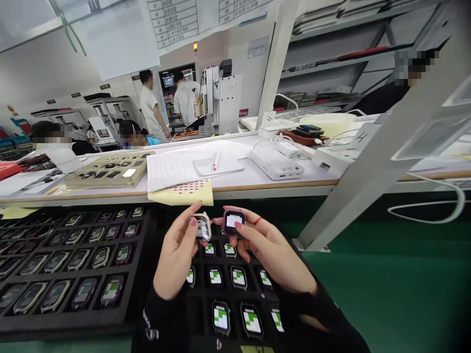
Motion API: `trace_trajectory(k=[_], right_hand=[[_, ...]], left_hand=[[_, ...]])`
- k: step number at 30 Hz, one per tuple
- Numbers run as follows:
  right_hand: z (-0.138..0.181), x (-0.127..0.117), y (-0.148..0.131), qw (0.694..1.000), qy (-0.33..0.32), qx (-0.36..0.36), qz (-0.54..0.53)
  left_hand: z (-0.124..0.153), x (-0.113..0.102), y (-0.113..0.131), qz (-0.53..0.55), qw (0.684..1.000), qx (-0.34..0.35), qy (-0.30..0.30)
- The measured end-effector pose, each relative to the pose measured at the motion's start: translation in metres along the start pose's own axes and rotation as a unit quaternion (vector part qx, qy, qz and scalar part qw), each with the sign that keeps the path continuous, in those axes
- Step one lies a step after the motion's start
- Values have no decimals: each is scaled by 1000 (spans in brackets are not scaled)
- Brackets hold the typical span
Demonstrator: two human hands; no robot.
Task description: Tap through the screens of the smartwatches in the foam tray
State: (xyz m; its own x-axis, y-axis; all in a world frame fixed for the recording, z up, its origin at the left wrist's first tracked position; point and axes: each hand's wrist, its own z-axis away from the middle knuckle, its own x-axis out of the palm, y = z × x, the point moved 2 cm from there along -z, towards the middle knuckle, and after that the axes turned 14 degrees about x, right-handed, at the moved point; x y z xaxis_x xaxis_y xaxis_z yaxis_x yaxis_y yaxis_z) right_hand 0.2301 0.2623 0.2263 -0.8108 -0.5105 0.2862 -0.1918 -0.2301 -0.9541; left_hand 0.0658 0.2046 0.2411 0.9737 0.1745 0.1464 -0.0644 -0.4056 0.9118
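My left hand (177, 250) grips a light-framed smartwatch (203, 227) between thumb and fingers, its face turned toward the right. In my right hand (263, 240) is a dark purple smartwatch (233, 219) with a lit white screen; the thumb rests on the screen's lower edge. Both watches are held up side by side, a small gap apart. Under my hands lies a black foam tray (231, 304) with several watches in its slots, their screens lit green and white. My forearms cover part of that tray.
Another black foam tray (128, 299) of watches lies to the left. On the shelf above are a beige parts tray (138, 179), papers (172, 169), a pen (216, 161) and a white box-shaped device (275, 164) with cables. A slanted metal post (353, 181) stands at right. Several people work beyond.
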Motion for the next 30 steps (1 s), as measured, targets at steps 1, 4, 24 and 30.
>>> trace_trajectory(k=[1, 4, 24, 30], right_hand=[[0, -2, 0, 1000, 1, -1, 5], [0, -8, -1, 999, -1, 6, 34], [-5, -18, 1, 995, 42, 17, 85], [-6, -18, 4, 995, 56, 15, 86]], left_hand=[[0, 3, -1, 5, 1000, -2, 4], [0, 10, -1, 8, 1000, -7, -19], [1, 21, -8, -43, 997, -12, -61], [-1, 22, -10, -37, 998, -38, -47]])
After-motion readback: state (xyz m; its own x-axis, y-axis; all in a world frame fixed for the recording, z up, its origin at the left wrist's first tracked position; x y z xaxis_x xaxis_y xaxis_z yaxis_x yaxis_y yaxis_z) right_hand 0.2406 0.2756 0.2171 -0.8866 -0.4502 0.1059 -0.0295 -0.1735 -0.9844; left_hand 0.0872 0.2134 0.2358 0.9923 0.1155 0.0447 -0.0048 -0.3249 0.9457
